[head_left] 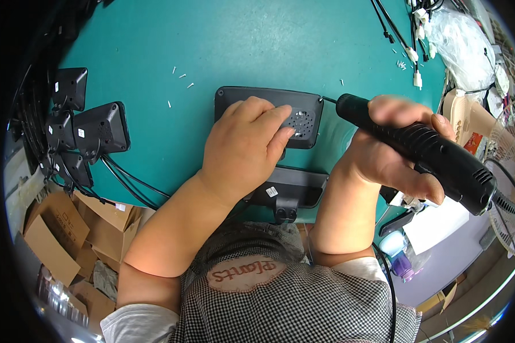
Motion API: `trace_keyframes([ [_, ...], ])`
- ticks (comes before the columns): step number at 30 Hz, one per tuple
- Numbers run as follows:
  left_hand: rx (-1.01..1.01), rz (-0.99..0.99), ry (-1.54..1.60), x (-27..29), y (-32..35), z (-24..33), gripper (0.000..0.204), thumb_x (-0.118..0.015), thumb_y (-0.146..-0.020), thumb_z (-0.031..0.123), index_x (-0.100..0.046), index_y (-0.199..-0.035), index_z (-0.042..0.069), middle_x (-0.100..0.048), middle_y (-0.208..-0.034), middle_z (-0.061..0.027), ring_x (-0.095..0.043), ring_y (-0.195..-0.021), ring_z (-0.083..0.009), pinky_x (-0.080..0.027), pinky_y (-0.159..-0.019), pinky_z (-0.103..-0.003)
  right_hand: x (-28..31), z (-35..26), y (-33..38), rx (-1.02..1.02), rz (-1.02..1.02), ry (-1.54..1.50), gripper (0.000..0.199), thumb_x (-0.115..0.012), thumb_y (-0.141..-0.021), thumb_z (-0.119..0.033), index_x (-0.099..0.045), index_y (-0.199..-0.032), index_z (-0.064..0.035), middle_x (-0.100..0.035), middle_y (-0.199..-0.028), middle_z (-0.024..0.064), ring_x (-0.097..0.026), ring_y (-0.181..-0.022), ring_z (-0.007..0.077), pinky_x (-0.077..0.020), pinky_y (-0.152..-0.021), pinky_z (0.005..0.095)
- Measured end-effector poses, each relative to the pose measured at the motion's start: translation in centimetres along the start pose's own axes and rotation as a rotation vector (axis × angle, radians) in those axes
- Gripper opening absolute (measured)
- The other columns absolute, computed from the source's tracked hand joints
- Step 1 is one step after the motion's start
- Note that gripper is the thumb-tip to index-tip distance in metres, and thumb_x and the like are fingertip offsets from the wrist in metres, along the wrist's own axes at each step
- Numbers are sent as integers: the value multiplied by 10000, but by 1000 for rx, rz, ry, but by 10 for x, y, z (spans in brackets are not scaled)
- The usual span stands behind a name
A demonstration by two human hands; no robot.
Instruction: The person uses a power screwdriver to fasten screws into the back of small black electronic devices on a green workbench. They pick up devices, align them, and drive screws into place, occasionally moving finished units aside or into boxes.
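Note:
A flat black plastic housing (309,114) with a round, perforated speaker grille lies on the green table. My left hand (243,137) presses down on its middle, thumb and fingers bent beside the grille; whether they pinch anything is hidden. In my right hand (392,148) is a black corded electric screwdriver (423,151), gripped around its body. Its thin bit points left and meets the housing's upper right corner. Closer to me sits a second black housing (292,188) with a white label and a bracket, partly covered by my left arm.
Several finished-looking black units (103,131) with cables stand at the left edge. Loose small screws (182,75) are scattered beyond the housing. Cables with white connectors (415,57) and a clear plastic bag (460,46) lie far right. Cardboard boxes (57,228) are at lower left, a fan (509,154) at right.

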State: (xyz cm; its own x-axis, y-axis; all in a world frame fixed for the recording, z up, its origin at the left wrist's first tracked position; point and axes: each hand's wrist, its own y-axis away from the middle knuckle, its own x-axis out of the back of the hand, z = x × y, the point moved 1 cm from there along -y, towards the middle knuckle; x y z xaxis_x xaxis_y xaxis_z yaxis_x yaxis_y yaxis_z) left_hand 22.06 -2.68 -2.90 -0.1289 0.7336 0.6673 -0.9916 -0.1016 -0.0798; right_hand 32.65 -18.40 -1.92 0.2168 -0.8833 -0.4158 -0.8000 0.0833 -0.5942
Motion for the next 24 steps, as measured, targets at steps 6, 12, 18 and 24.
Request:
trace_keyframes([
  [6,-3,0,-5,0,1,-1,249,-683,-767,149,-650,-997,62,-599,-879,-80,-575,-785,-268,-468,-698,-365,1,1,2,-12,-26,-11,900,-518,-706,-761,-451,-1119,36,-562,-705,173,-579,-563,251,-518,-470,339],
  [12,6,7,4,-1,1,0,246,-683,-768,150,-649,-995,61,-597,-874,-77,-573,-782,-268,-464,-697,-365,2,0,7,-20,16,2,891,-542,-698,-749,-459,-1110,37,-567,-711,172,-584,-570,243,-521,-475,336],
  [18,-20,19,8,-3,2,-2,246,-682,-768,148,-646,-997,65,-596,-873,-72,-572,-778,-266,-461,-690,-366,-9,1,4,-87,-50,6,912,-652,-622,-704,-467,-1105,46,-582,-719,157,-598,-594,237,-535,-513,331],
  [24,16,-1,-19,-2,3,1,256,-687,-759,153,-644,-1001,80,-599,-878,-68,-574,-777,-267,-465,-677,-373,-15,9,3,-115,-286,75,888,-600,-643,-747,-488,-1089,12,-579,-723,145,-575,-571,231,-508,-507,323],
])
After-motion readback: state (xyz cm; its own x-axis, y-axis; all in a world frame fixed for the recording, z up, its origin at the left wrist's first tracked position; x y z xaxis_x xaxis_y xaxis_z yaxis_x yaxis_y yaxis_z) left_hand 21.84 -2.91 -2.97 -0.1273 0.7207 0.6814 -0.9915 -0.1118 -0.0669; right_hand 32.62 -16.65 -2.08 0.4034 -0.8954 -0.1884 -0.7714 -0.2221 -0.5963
